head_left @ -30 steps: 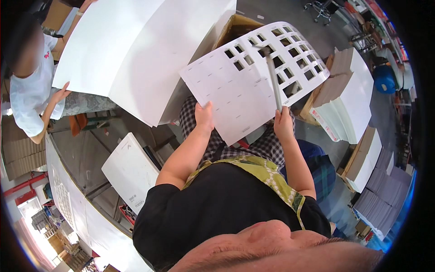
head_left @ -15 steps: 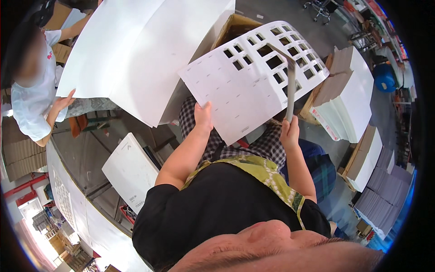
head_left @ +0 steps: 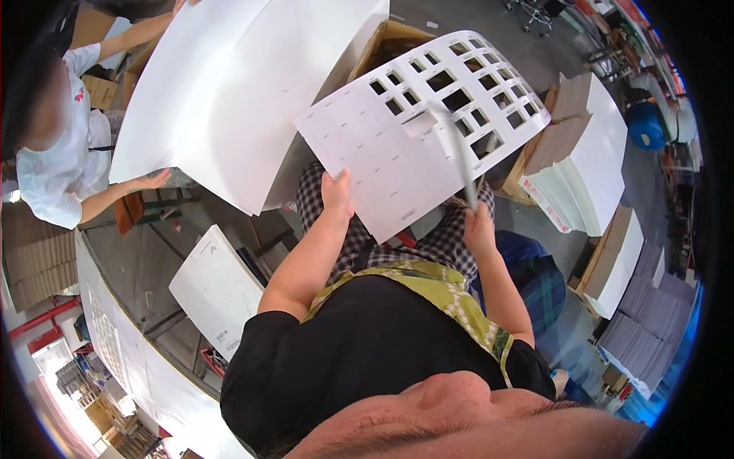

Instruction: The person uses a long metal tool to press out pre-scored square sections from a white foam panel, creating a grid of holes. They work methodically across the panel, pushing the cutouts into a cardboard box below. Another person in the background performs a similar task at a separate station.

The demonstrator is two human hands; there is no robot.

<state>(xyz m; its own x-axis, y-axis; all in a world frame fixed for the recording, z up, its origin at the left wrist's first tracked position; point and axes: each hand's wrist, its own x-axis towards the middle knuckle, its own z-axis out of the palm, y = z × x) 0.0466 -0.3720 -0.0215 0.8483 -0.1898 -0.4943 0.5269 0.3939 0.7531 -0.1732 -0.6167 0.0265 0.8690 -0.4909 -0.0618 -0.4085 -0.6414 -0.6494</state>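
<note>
A white board [head_left: 394, 176] with rows of rectangular holes slants across in front of me, its far right end curving down. Its left part is solid with small printed marks. My left hand [head_left: 337, 193] is closed on its near left edge. My right hand [head_left: 480, 228] grips the lower end of a bent grey bar [head_left: 462, 157], which is blurred by motion. The bar's angled tip is over the board, beside a pale rectangular piece [head_left: 420, 123] partly loose in its opening. Under the board's far side stands an open cardboard box [head_left: 399, 38].
Large white sheets [head_left: 206, 92] lie at the far left, where a co-worker's hand [head_left: 149, 180] is near their edge. Stacked boards [head_left: 592, 145] stand right, with another stack [head_left: 618, 264] nearer. A white carton [head_left: 218, 287] sits left of me. A blue drum [head_left: 646, 126] stands far right.
The bar swung left and its tip moved nearer the solid part. A rectangular piece now shows tilted in a new opening. The board shifted slightly left. The co-worker's near hand came off the sheet edge.
</note>
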